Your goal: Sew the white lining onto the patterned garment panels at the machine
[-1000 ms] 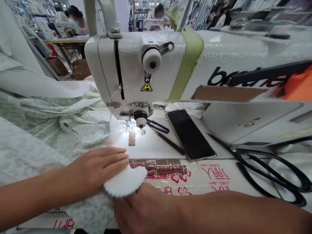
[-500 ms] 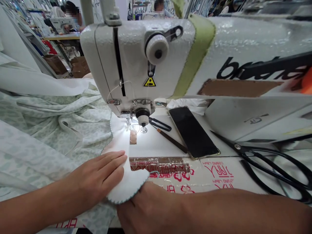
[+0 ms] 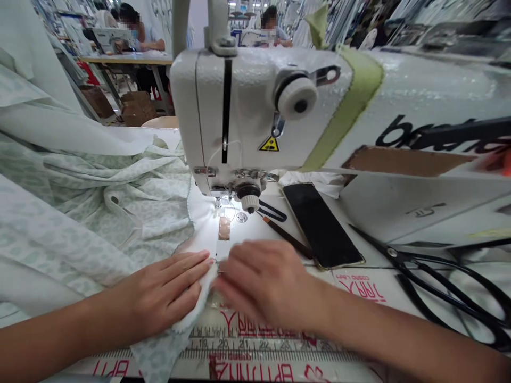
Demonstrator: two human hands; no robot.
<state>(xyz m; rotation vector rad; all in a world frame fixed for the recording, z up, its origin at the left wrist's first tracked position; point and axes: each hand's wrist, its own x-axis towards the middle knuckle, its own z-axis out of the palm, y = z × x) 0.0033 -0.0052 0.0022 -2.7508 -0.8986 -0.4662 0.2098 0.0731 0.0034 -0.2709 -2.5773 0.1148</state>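
Observation:
My left hand [image 3: 167, 290] lies on the pale fabric, fingers stretched out flat and close together, pressing it down left of the needle area. Under its fingertips, a white fabric piece [image 3: 202, 234] with an overlocked edge runs up to the presser foot [image 3: 218, 203] of the sewing machine [image 3: 255, 106]. The near part of that piece is folded up beside the left fingers. My right hand [image 3: 259, 282] is over the machine bed at the fabric's right edge, its fingers bent and smeared by motion; whether they grip the edge cannot be made out.
Patterned pale-green fabric [image 3: 155, 207] is heaped at left. On the bed lie a phone [image 3: 323, 226], a dark-handled pointed tool [image 3: 287, 238] and large black scissors [image 3: 435, 276]. A ruler strip [image 3: 255, 346] runs along the front. Two people sit at machines behind.
My right hand has risen from the near edge onto the bed, uncovering the ruler strip. The white piece's rounded near end has folded up towards my left hand. The view has shifted slightly.

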